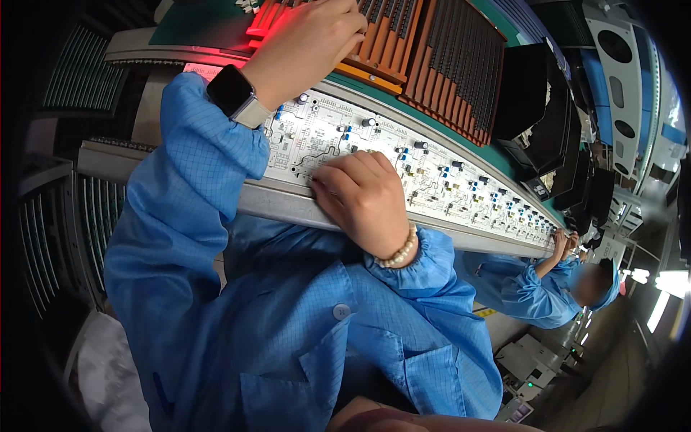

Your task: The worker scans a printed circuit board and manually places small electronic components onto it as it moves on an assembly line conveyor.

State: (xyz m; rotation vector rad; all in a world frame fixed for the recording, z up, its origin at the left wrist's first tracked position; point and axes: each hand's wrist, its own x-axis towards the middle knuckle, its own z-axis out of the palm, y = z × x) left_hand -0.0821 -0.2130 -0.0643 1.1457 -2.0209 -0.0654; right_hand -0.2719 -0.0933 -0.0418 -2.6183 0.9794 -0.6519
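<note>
My left hand (pixel 311 45), with a dark square watch (pixel 229 89) at its wrist, reaches up to an orange parts rack (pixel 383 43) holding rows of small black components. Its fingers are curled together at the near edge of the rack, and whatever lies between them is hidden. Over the white circuit board (pixel 284 147) my right hand (pixel 368 198) rests low, its fingers bent and drawn together close to the surface. I cannot make out what those fingertips hold. A beaded bracelet (pixel 400 252) circles that wrist. Capacitors (pixel 368 122) and small blue parts stand on the board.
More populated boards run along the metal conveyor rail (pixel 461 234) toward the right. A second orange rack (pixel 457 68) and black bins (pixel 533 101) stand behind it. Farther right, another person (pixel 536 291) in blue works at the line. Slatted racks (pixel 83 68) stand at left.
</note>
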